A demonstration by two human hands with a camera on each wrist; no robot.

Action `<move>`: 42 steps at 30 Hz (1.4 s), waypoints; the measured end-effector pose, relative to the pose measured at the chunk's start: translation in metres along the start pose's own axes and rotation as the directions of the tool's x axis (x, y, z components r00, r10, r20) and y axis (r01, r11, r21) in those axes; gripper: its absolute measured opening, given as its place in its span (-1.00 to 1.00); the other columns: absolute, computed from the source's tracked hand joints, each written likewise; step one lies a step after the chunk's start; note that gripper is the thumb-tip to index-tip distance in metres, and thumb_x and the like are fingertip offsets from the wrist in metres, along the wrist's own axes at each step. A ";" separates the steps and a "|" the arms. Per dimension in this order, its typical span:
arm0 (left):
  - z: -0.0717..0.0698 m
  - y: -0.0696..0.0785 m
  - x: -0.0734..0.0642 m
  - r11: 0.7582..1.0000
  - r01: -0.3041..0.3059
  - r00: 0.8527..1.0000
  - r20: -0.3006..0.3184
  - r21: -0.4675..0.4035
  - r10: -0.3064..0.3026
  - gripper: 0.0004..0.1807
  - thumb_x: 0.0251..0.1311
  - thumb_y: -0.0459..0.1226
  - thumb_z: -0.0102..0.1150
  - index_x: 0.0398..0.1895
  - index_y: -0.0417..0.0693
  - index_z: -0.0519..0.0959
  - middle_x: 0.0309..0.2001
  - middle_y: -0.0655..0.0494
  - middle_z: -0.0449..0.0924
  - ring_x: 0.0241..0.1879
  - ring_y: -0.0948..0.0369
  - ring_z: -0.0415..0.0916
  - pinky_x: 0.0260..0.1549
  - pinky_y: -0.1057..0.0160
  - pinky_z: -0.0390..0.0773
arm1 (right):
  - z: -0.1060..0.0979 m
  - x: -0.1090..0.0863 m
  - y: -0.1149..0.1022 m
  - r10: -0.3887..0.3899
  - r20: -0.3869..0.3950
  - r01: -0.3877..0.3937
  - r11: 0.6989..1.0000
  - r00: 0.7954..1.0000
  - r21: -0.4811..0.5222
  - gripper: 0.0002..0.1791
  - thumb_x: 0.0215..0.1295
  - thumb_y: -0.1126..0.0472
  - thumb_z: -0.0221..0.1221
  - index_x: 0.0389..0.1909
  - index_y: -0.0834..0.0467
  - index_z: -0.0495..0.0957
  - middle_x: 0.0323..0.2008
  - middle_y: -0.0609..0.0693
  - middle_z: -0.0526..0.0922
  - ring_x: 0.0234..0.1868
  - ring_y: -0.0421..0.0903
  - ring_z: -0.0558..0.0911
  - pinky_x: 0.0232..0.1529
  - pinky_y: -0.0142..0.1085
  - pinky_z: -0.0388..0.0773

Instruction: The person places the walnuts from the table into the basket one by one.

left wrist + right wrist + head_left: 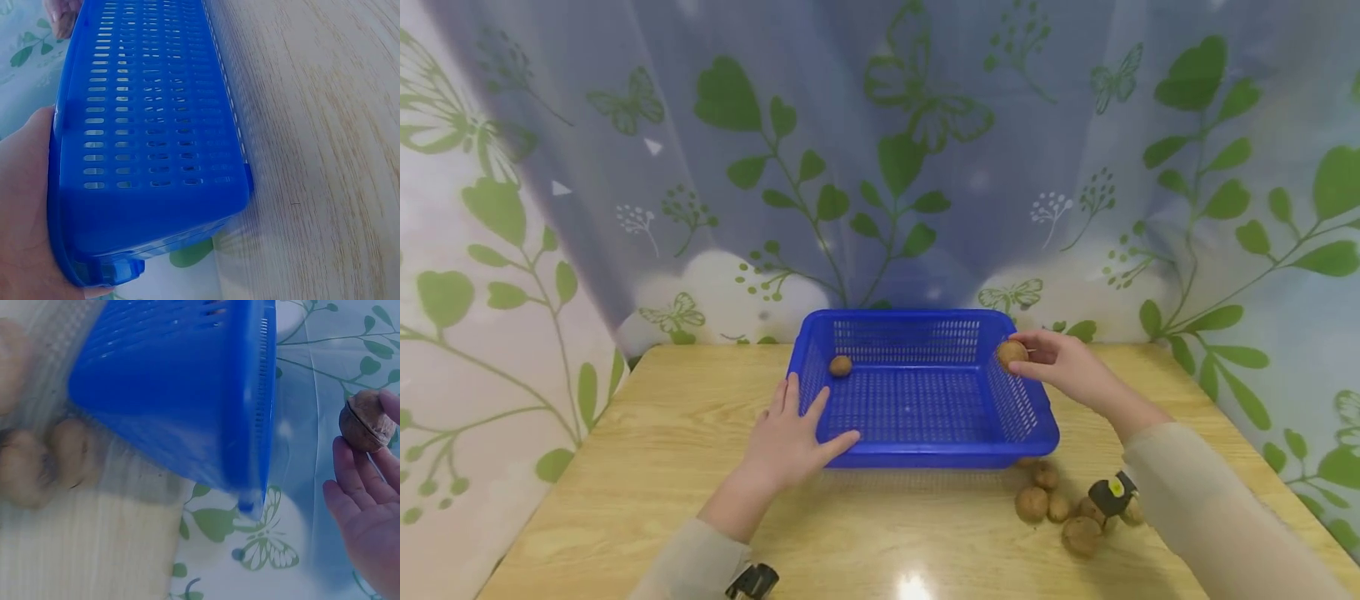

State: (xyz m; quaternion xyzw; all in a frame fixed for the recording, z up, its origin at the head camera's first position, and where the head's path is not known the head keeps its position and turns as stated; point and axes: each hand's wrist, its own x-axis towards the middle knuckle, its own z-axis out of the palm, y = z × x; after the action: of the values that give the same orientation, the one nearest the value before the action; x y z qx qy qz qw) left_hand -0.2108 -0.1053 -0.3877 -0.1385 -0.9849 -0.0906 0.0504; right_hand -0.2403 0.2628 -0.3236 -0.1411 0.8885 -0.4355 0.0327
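A blue plastic basket [917, 460] with slotted walls stands on the wooden table. My left hand [786, 442] rests on its front left corner, fingers spread and straight over the rim; the left wrist view has that hand [25, 206] along the rim too. My right hand [1067, 362] pinches a walnut [1011, 355] between thumb and fingertips, above the basket's right rim. In the right wrist view the brown walnut [367, 422] shows its seam. Another walnut [841, 366] lies inside the basket, near the back left corner.
Several loose walnuts [1082, 536] lie on the table [625, 500] by the basket's front right corner, partly under my right forearm. A patterned curtain [925, 233] hangs behind the table's back edge. Each wrist carries a small black camera [1111, 493].
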 end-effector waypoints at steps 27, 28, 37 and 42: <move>-0.004 -0.004 0.002 0.999 0.003 1.000 -0.024 -0.033 -0.003 -0.04 -0.17 0.44 -0.44 0.25 0.04 0.11 0.25 -0.30 -0.28 0.22 -0.12 -0.35 -0.03 -0.19 0.04 | 0.059 0.120 -0.040 -0.072 0.090 0.057 0.986 0.993 0.158 -0.50 -0.02 0.21 0.21 0.00 0.19 0.36 -0.03 0.10 0.43 -0.01 -0.05 0.39 -0.08 -0.18 0.34; -0.004 -0.004 0.001 1.000 0.003 1.000 -0.024 -0.030 -0.004 -0.04 -0.16 0.44 -0.44 0.25 0.04 0.11 0.25 -0.30 -0.27 0.22 -0.12 -0.35 -0.03 -0.19 0.04 | 0.062 0.123 -0.040 -0.065 0.093 0.050 0.986 0.994 0.159 -0.50 -0.02 0.21 0.21 0.00 0.19 0.36 -0.02 0.10 0.42 -0.01 -0.06 0.40 -0.08 -0.19 0.34; -0.004 -0.003 0.000 1.000 0.002 0.999 -0.040 -0.009 -0.002 -0.03 -0.18 0.45 -0.46 0.24 0.05 0.12 0.25 -0.30 -0.24 0.22 -0.13 -0.32 -0.04 -0.18 0.07 | 0.089 0.149 -0.030 -0.006 0.084 -0.003 0.994 0.996 0.111 -0.52 -0.04 0.18 0.23 -0.03 0.14 0.38 -0.05 0.06 0.45 0.00 -0.08 0.38 -0.02 -0.16 0.27; -0.004 0.001 -0.001 1.000 -0.013 0.999 -0.049 -0.018 0.013 -0.04 -0.17 0.44 -0.44 0.23 0.03 0.15 0.24 -0.32 -0.19 0.22 -0.13 -0.31 -0.02 -0.17 0.06 | 0.104 0.154 -0.020 0.036 0.082 -0.041 0.998 0.996 0.055 -0.52 -0.07 0.16 0.25 -0.06 0.17 0.40 -0.09 0.06 0.48 -0.03 -0.06 0.41 -0.03 -0.18 0.28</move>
State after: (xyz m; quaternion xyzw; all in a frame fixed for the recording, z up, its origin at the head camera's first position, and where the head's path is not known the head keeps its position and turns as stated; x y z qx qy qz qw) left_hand -0.2091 -0.1052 -0.3835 -0.1432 -0.9816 -0.1027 0.0736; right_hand -0.3649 0.1288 -0.3624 -0.1404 0.8762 -0.4539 0.0811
